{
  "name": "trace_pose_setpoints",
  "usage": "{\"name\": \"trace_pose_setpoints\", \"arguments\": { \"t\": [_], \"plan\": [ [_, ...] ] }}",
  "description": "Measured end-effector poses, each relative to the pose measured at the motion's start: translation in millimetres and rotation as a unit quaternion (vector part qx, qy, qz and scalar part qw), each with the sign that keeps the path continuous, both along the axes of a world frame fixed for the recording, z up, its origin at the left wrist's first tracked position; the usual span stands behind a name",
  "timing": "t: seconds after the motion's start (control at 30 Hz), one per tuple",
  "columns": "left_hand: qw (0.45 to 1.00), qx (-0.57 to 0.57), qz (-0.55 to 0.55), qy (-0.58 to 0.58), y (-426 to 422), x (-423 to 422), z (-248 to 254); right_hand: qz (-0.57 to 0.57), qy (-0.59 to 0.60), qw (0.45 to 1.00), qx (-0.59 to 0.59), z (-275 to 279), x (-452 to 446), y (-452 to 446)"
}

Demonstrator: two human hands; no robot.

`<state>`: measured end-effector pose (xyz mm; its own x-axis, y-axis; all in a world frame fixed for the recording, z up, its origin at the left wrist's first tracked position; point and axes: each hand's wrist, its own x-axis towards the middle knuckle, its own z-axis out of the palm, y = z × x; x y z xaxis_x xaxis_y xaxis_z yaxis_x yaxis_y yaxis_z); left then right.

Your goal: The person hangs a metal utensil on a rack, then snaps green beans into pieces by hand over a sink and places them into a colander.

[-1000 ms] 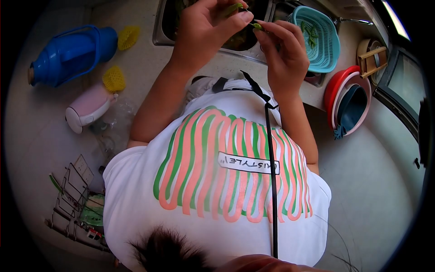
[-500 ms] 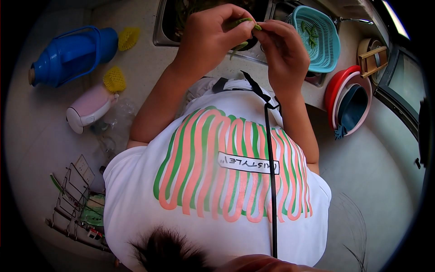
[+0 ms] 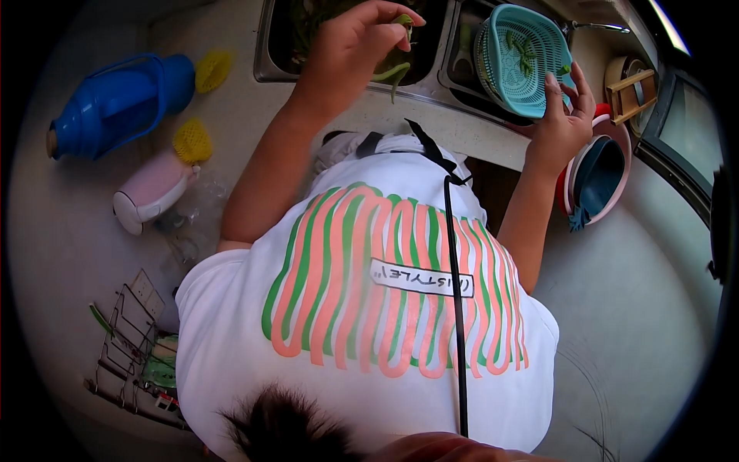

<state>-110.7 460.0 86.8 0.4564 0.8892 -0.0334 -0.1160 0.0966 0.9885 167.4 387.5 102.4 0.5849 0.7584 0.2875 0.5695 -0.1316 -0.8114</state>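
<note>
- Grip, head view: left hand point(image 3: 348, 50) pinching green pod point(image 3: 403, 21) between thumb and fingers; second pod point(image 3: 396, 71) hangs below the hand, over the sink's point(image 3: 263, 71) front edge.
- Right hand point(image 3: 566, 132) at turquoise basket point(image 3: 502, 83), thumb and index tips apart; green piece point(image 3: 564, 70) between them, can't tell if gripped.
- More green pieces point(image 3: 526, 59) inside basket.

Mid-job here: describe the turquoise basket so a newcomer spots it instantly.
Find the steel sink at the top of the view. At its right-hand basin sits the turquoise basket, with green pieces inside and the right hand by its right edge. Unlike the nested tubs to its right, it is full of small holes.
</note>
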Motion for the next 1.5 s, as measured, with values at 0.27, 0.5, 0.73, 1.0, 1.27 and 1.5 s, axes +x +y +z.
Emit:
{"name": "trace_pose_setpoints", "arguments": {
  "t": [0.27,0.5,0.73,1.0,1.27,1.5],
  "plan": [
    [0.999,-0.028,-0.043,0.016,-0.6,13.8,22.2,0.294,0.207,0.933,-0.008,5.6,-31.1,9.4],
    [0.984,0.138,0.009,0.115,-6.8,15.1,25.5,0.416,-0.062,0.907,0.004,18.2,-68.1,37.5],
    [0.946,0.209,0.039,0.244,-6.6,-4.2,18.6,0.415,-0.041,0.909,0.028,16.0,-61.6,44.0],
    [0.924,0.274,0.061,0.259,-3.5,-5.8,17.9,0.424,-0.072,0.903,0.026,25.1,-67.8,48.1],
    [0.901,0.346,0.086,0.248,-2.0,0.0,16.9,0.383,-0.249,0.888,0.058,21.3,-75.4,46.9],
    [0.982,0.082,0.092,0.144,-9.1,15.7,37.8,0.252,-0.180,0.938,0.158,-0.3,-97.4,39.0]
  ]
}}
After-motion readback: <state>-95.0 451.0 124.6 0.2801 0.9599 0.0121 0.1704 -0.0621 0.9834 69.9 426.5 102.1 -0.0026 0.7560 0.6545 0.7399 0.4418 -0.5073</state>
